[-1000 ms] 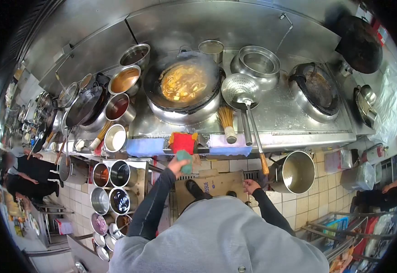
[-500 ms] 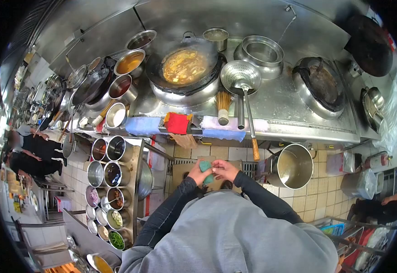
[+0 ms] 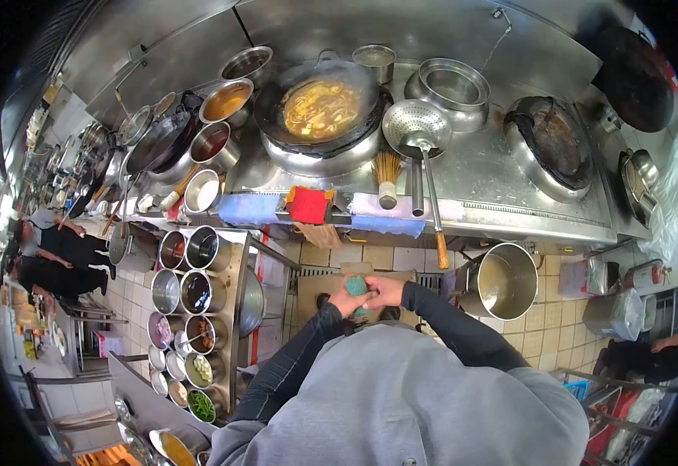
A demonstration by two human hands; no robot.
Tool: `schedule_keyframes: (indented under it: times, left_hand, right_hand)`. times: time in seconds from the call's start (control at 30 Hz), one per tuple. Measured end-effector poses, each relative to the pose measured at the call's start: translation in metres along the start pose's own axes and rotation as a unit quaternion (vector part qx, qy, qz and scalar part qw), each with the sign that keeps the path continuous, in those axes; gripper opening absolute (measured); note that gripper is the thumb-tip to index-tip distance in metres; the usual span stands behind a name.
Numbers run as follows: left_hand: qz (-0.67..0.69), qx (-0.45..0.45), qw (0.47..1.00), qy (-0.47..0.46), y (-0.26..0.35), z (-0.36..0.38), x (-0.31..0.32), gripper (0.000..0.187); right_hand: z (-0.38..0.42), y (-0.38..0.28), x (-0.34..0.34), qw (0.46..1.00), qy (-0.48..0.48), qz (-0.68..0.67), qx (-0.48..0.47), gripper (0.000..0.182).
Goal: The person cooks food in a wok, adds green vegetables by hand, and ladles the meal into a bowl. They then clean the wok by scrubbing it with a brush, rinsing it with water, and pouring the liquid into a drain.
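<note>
A green cloth [image 3: 356, 286] is bunched between my hands, held low in front of my body. My left hand [image 3: 347, 301] is wrapped round it, with part of the cloth showing above the fingers and a bit below. Against its other side presses my right hand [image 3: 386, 291], fingers closed; their tips are partly hidden. Beyond the hands, a wok [image 3: 274, 124] of noodles in brown sauce steams on the range. To its right lie a perforated strainer [image 3: 417, 124], a ladle with a wooden handle [image 3: 441, 250] and a bamboo wok brush [image 3: 386, 172].
On my left, a rack holds several metal pots of sauces and chopped ingredients, among them green vegetables [image 3: 201, 405]. A tall stockpot [image 3: 507, 281] stands right of my hands. Folded cloths [image 3: 308, 205] line the range's front edge. Other people [image 3: 63, 248] stand far left; another is at far right.
My right hand has closed in against the left hand and the cloth; before, its fingers were pinching at the cloth's edge. The view has shifted slightly.
</note>
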State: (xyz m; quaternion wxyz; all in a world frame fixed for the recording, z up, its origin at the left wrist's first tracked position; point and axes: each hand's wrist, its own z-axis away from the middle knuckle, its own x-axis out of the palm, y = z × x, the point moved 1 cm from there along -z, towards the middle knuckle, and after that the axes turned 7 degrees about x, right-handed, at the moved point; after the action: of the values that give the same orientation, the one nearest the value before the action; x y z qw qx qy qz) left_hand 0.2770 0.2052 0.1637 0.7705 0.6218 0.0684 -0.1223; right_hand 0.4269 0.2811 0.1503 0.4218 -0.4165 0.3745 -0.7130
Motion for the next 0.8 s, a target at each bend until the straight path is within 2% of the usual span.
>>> schedule_keyframes:
  times: [0.07, 0.1, 0.13, 0.17, 0.2, 0.23, 0.3, 0.33, 0.4, 0.47, 0.53, 0.57, 0.6, 0.63, 0.67, 0.7, 0.73, 0.77, 0.8]
  left_hand:
    - [-0.023, -0.031, 0.999, 0.005, -0.005, 0.000, -0.005, 0.054]
    - [0.083, -0.010, 0.997, 0.003, -0.011, -0.002, -0.009, 0.050]
    - [0.187, 0.010, 0.982, 0.000, -0.015, -0.003, -0.013, 0.047]
    - [0.233, -0.028, 0.972, 0.022, -0.008, 0.000, -0.019, 0.042]
    - [0.233, -0.032, 0.972, 0.020, -0.006, 0.003, -0.025, 0.042]
    - [0.284, -0.034, 0.957, 0.056, -0.006, 0.004, -0.033, 0.041]
    - [0.367, -0.064, 0.921, 0.113, -0.001, 0.007, -0.052, 0.042]
    - [0.366, -0.068, 0.922, 0.106, -0.009, 0.006, -0.062, 0.042]
    - [0.406, -0.089, 0.899, 0.138, -0.031, 0.000, -0.085, 0.044]
    - [0.414, -0.079, 0.896, 0.143, -0.037, -0.006, -0.107, 0.043]
    - [0.481, -0.099, 0.855, 0.164, -0.041, -0.012, -0.128, 0.042]
    - [0.484, -0.099, 0.855, 0.159, -0.045, -0.018, -0.137, 0.042]
    - [0.488, -0.105, 0.854, 0.147, -0.050, -0.022, -0.146, 0.042]
    - [0.491, -0.111, 0.853, 0.137, -0.055, -0.025, -0.155, 0.042]
    - [0.492, -0.114, 0.852, 0.134, -0.064, -0.028, -0.163, 0.042]
    - [0.452, -0.113, 0.879, 0.097, -0.075, -0.033, -0.172, 0.039]
    - [0.411, -0.111, 0.903, 0.059, -0.082, -0.035, -0.180, 0.036]
    - [0.413, -0.115, 0.902, 0.055, -0.086, -0.037, -0.188, 0.036]
    - [0.343, -0.087, 0.935, 0.015, -0.087, -0.040, -0.195, 0.035]
  right_hand:
    - [0.003, -0.037, 0.007, 0.987, 0.013, 0.146, -0.072, 0.048]
    - [0.011, -0.072, 0.012, 0.963, 0.063, 0.261, -0.024, 0.048]
    - [0.010, -0.092, 0.011, 0.928, 0.141, 0.343, -0.030, 0.048]
    - [0.008, -0.108, 0.010, 0.881, 0.217, 0.419, -0.034, 0.048]
    - [0.009, -0.130, 0.010, 0.890, 0.271, 0.362, -0.052, 0.045]
    - [0.008, -0.147, 0.007, 0.893, 0.326, 0.303, -0.070, 0.043]
    - [-0.003, -0.150, -0.007, 0.908, 0.315, 0.267, -0.076, 0.041]
    - [-0.008, -0.147, -0.014, 0.920, 0.301, 0.235, -0.086, 0.039]
    - [-0.031, -0.113, -0.032, 0.917, 0.301, 0.251, -0.080, 0.037]
    - [-0.062, -0.060, -0.049, 0.946, 0.278, 0.166, 0.021, 0.034]
    - [-0.082, 0.022, -0.061, 0.936, 0.321, 0.108, 0.091, 0.029]
    - [-0.076, 0.046, -0.061, 0.902, 0.333, 0.201, 0.187, 0.033]
    - [-0.071, 0.094, -0.064, 0.839, 0.331, 0.399, 0.166, 0.036]
    - [-0.072, 0.183, -0.083, 0.790, 0.275, 0.474, 0.274, 0.040]
    - [-0.051, 0.243, -0.089, 0.770, 0.252, 0.472, 0.347, 0.039]
    - [-0.030, 0.299, -0.095, 0.744, 0.222, 0.472, 0.417, 0.038]
    - [-0.004, 0.211, -0.049, 0.778, 0.310, 0.024, 0.546, 0.036]
    - [0.018, 0.184, -0.033, 0.751, 0.390, -0.159, 0.508, 0.030]
    - [0.038, 0.193, -0.036, 0.724, 0.434, -0.329, 0.423, 0.028]
